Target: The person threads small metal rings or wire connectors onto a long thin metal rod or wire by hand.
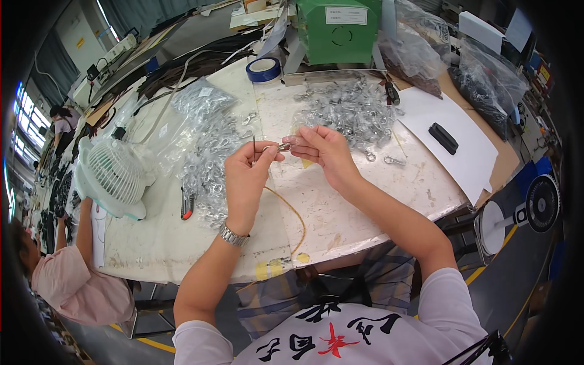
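Note:
In front of me my left hand (246, 173) is closed, pinching a small shiny metal clasp (283, 147) between thumb and forefinger. A thin dark rod (253, 146) sticks up from the same hand; its kind is unclear. My right hand (328, 155) meets it from the right, its fingertips closed on a bit of clear plastic wrapping (295, 140) at the clasp's end. Beyond the right hand lies a heap of clasps in clear wrapping (347, 112). Another pile of metal clasps (207, 152) spreads left of my left hand. Two loose clasps (394, 160) rest right of my right hand.
A white-green fan (115, 173) stands left, near a red-black cutter (187, 205). Blue tape (263, 69) and a green machine (337, 33) are at the back. White paper (450, 158) bearing a black object (443, 139) lies right. Someone in pink (82, 283) sits left.

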Available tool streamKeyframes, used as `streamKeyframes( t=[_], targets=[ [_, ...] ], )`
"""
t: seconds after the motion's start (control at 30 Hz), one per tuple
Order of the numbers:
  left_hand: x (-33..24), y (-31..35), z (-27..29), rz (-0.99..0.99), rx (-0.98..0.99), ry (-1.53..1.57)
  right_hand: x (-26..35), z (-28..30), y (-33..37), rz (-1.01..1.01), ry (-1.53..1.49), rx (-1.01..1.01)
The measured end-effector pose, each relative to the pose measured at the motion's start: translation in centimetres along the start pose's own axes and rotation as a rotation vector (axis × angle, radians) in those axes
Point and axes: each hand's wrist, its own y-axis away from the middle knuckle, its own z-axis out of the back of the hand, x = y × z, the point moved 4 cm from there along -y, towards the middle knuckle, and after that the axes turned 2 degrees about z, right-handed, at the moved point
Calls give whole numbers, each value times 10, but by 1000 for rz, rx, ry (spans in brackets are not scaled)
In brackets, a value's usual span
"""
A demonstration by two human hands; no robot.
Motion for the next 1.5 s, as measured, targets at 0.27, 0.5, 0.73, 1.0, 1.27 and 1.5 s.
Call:
streamKeyframes(
  t=[0.27,0.5,0.73,1.0,1.27,1.5],
  targets=[
    [2,0,2,-1,-6,27,-1,-6,0,45,3,60],
    [-3,3,-2,18,13,96,0,-11,4,55,-22,95],
    [4,-1,-4,-8,76,-179,-5,-10,6,35,-45,96],
    [1,1,-7,39,113,1,-9,-19,10,7,-10,145],
    [5,-7,-4,63,180,19,-14,-16,5,30,-45,155],
    [8,-15,10,152,205,118,-8,-18,1,-38,11,310]
  ],
)
